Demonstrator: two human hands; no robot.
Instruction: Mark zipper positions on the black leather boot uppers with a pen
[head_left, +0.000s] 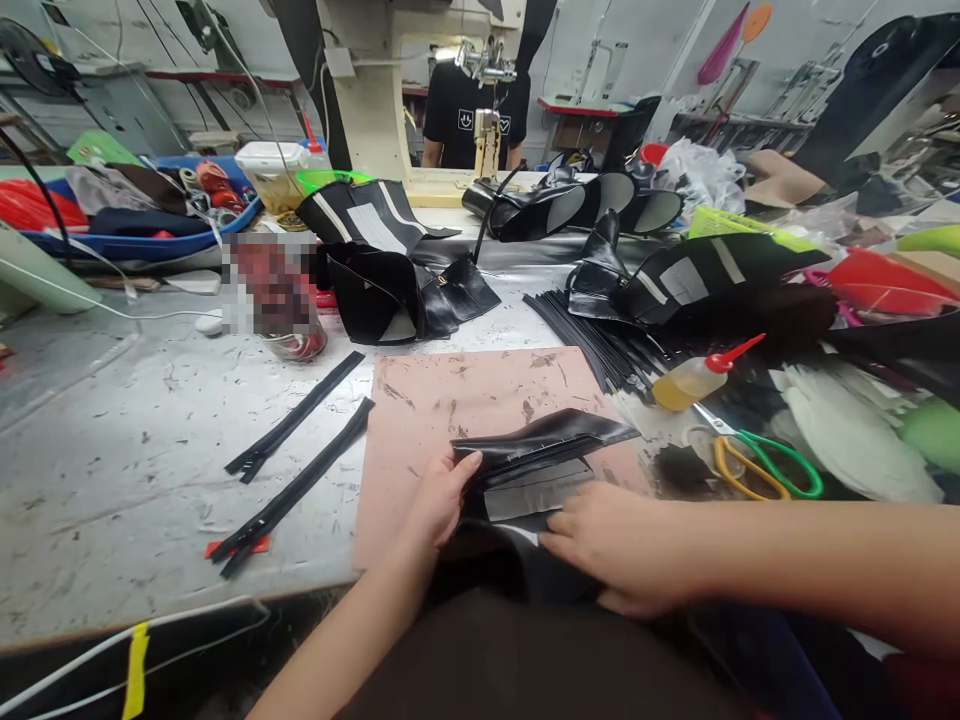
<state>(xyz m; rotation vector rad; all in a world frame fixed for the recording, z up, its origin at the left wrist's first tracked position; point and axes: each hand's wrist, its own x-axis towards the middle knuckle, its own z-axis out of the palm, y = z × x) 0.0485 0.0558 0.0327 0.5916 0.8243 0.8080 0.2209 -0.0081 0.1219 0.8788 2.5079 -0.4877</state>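
A black leather boot upper lies partly on a pink board at the near edge of the table. Its folded edge has a dark zipper-like strip, and a grey lining patch shows below that. My left hand pinches the upper's left end between thumb and fingers. My right hand is curled over its lower right part beside the patch; its fingertips are partly hidden. Left of the board lie two black zippers, the lower one across a small red piece.
Glue bottle and scissors lie right of the board, near a bundle of black strips. More leather uppers stand behind. At the back is a sewing machine, with a person beyond it.
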